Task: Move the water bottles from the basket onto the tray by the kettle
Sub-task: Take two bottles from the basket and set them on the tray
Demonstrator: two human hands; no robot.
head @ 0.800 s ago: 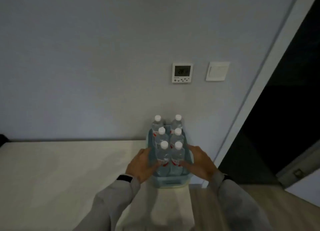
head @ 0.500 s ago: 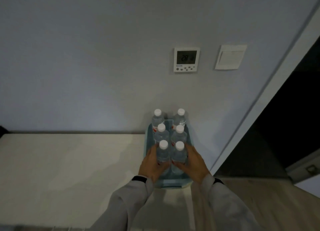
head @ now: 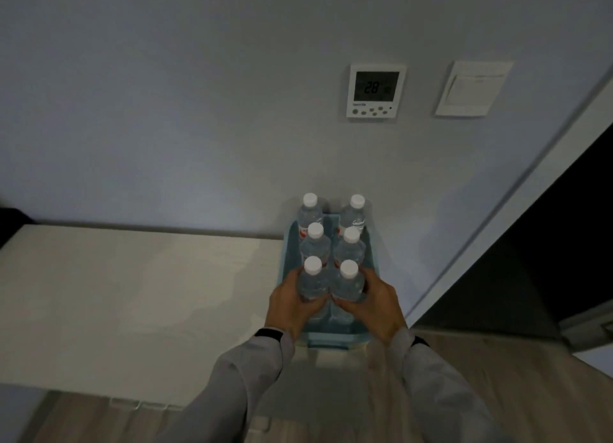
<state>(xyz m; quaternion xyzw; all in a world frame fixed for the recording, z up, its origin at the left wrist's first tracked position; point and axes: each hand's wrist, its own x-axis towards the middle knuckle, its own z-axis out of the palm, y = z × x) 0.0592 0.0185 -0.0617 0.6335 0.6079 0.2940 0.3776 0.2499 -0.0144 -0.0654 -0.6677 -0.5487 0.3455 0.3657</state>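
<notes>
A light blue basket (head: 289, 243) stands at the right end of a white counter (head: 132, 293), against the wall. Several clear water bottles with white caps stand in it in two rows. My left hand (head: 292, 305) is wrapped around the near left bottle (head: 312, 281). My right hand (head: 374, 305) is wrapped around the near right bottle (head: 348, 285). Both gripped bottles are upright and still within the basket. No tray or kettle is in view.
A thermostat (head: 376, 90) reading 28 and a white switch plate (head: 472, 89) hang on the wall above the basket. A dark doorway (head: 530, 260) opens at the right. A dark object (head: 10, 223) sits at the counter's far left. The floor below is wooden.
My hands moved from the basket's outer sides inward and closed around the two nearest bottles. The camera has moved closer to the wall and basket.
</notes>
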